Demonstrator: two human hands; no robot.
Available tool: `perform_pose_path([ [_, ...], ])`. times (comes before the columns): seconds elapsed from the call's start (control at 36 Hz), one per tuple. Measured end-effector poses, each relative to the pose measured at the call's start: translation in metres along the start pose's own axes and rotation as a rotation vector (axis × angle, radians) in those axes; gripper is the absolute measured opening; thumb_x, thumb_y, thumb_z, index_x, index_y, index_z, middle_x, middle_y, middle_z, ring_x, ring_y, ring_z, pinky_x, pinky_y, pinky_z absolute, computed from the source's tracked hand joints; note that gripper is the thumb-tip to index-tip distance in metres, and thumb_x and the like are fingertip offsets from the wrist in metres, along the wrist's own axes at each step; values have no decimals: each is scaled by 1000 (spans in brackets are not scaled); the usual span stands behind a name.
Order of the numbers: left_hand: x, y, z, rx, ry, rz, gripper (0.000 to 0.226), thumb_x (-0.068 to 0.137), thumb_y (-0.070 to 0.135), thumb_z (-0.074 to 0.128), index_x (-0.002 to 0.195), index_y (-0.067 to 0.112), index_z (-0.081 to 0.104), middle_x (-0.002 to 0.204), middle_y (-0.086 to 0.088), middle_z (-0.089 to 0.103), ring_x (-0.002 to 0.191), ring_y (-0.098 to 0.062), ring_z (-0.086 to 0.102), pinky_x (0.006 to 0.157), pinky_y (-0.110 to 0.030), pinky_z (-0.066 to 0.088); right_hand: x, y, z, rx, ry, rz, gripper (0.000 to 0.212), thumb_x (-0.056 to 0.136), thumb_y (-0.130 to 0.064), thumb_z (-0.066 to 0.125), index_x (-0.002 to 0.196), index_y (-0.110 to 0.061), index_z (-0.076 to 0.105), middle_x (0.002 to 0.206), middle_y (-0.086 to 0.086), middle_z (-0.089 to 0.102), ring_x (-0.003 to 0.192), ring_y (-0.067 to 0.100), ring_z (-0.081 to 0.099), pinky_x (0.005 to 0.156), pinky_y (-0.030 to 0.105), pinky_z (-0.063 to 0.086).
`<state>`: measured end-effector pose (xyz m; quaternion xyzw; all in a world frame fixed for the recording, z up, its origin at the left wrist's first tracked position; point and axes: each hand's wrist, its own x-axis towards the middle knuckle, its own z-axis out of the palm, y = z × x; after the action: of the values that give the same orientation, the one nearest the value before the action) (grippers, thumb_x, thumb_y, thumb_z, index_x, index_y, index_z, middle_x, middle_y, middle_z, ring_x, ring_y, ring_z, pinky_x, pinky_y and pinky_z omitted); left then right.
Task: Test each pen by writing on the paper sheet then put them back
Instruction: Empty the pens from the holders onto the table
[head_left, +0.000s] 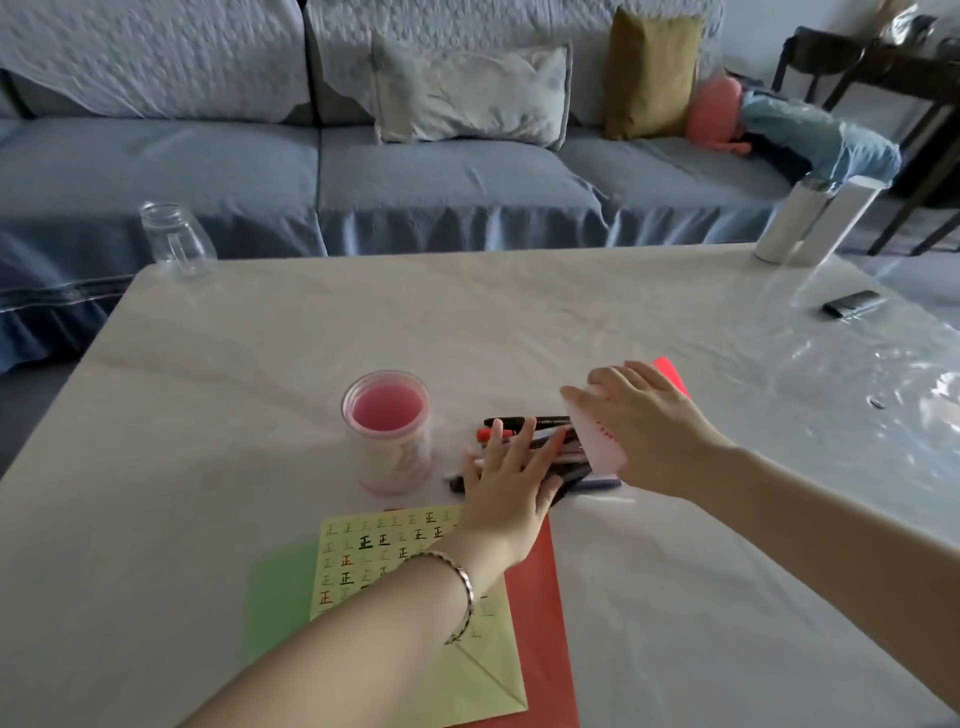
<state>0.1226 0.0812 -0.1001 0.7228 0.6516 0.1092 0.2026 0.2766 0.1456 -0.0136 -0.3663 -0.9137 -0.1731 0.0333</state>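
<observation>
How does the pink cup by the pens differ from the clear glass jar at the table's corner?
The pink cup is frosted, pink inside; the glass jar is clear and colourless. The pink cup has straight walls; the glass jar narrows at its neck. The pink cup stands by the pens; the glass jar at the far left corner. Both stand upright, lidless.

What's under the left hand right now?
The left hand lies flat on a pile of pens; a black one and a red-tipped one stick out. How many lie beneath the palm is hidden.
</observation>
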Motion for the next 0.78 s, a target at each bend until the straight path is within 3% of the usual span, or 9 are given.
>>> perform_pose_path([
  [0.08,9,-3,1,93,-19,-5,48,99,43,9,145,42,-5,157,9,-8,142,-28,-15,110,-54,-7,-7,7,-8,-122,-134,-27,94,27,-19,86,117,-16,59,104,13,61,94,30,61,93,40,45],
  [0.17,13,-5,3,115,-36,-19,48,101,41,12,145,41,-6,157,7,-7,142,-26,-16,110,-57,-9,-23,21,-19,-198,-285,-14,90,69,-24,71,144,-18,20,140,15,32,130,31,33,113,40,13],
  [0.19,14,-6,3,126,-40,-23,48,101,41,11,145,41,-6,157,6,-8,142,-26,-17,109,-57,-9,-30,25,-23,-193,-284,39,90,69,-23,71,144,-16,20,140,16,31,130,32,33,113,40,10],
  [0.25,15,-7,6,151,-37,-19,48,100,43,11,145,42,-7,157,6,-10,141,-26,-19,109,-59,-8,-42,36,-25,-282,-276,96,98,35,-15,84,128,-9,51,117,21,54,108,38,54,104,42,21],
  [0.33,18,-8,6,169,-38,-17,48,100,44,11,145,42,-8,157,6,-9,141,-26,-18,109,-60,-4,-62,46,-16,-102,-14,176,94,18,0,81,110,-6,64,97,19,61,89,39,63,97,44,28],
  [0.5,30,-8,-10,210,-101,-32,48,101,43,15,147,40,1,157,5,-4,143,-24,-10,109,-57,-7,-66,26,-27,438,35,510,98,48,-21,87,134,-27,41,128,0,47,122,23,32,102,35,23],
  [0.61,18,-3,-24,-64,74,35,50,101,37,21,149,27,7,157,3,5,144,-13,-3,114,-40,-8,-65,8,-30,775,190,653,110,33,-56,79,134,-32,40,115,-8,52,114,25,45,96,43,40],
  [0.69,-13,3,-44,-464,165,91,60,97,44,28,148,19,11,155,6,14,140,-1,8,115,-26,3,-65,-10,-32,1051,236,648,110,25,-59,77,128,-43,41,114,-18,57,110,11,53,90,26,45],
  [0.78,-49,5,-67,-957,19,153,70,87,57,48,143,38,11,151,20,18,134,11,20,111,-22,23,-62,-35,-37,1227,257,540,104,25,-56,85,119,-52,42,114,-29,57,110,-6,53,85,9,44],
])
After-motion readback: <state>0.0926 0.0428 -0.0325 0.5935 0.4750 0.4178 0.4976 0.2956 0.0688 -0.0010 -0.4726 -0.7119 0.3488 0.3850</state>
